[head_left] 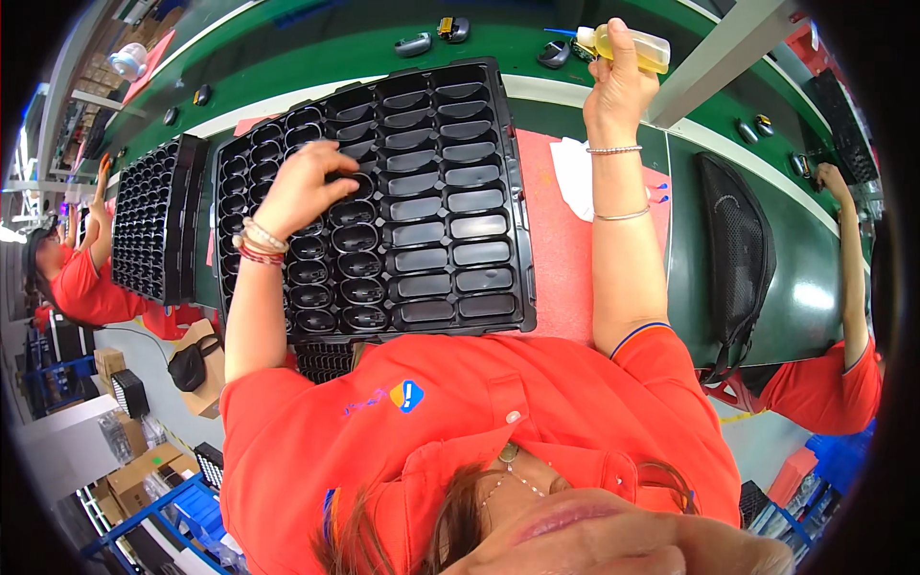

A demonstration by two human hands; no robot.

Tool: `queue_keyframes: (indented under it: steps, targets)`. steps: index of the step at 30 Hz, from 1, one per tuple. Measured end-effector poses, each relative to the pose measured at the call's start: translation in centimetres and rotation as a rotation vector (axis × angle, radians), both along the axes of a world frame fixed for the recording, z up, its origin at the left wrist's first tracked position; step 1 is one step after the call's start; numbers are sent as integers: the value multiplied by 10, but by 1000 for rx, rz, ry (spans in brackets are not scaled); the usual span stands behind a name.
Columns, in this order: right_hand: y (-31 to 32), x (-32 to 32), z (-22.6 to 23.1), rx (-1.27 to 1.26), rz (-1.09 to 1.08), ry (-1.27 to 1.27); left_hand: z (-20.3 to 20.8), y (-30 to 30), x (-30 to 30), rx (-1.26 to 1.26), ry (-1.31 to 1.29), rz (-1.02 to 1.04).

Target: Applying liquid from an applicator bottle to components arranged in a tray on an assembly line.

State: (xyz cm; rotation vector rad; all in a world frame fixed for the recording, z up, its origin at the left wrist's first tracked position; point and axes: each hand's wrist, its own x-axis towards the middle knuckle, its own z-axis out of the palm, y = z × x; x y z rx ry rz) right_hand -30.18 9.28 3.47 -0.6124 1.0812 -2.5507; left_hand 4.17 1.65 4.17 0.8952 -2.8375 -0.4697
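Gently: left hand point(299, 187) over black tray point(518, 230), thumb and fingers apart, contact unclear, best light among pockets point(418, 261); right hand point(620, 94) clamped round yellow bottle point(654, 50) right of tray, blue tip point(560, 32) best aimed clear

Clear yellowish plastic bottle point(652, 52): middle hidden by right hand point(621, 91).
Left hand point(305, 184): can't tell if pinching anything.
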Motion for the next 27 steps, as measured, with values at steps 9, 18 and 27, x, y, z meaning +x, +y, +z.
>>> queue_keyframes:
  steps: [9, 18, 27]
  targets:
    - [1, 2, 2, -71, 27, -11, 12, -10, -60, 413, 688, 148]
    - [3, 6, -1, 29, 62, -44, -27, -17, -164, 1467, 1160, 113]
    - [-6, 45, -19, 214, -56, 397, -42, 2, -171, 1050, 902, 71]
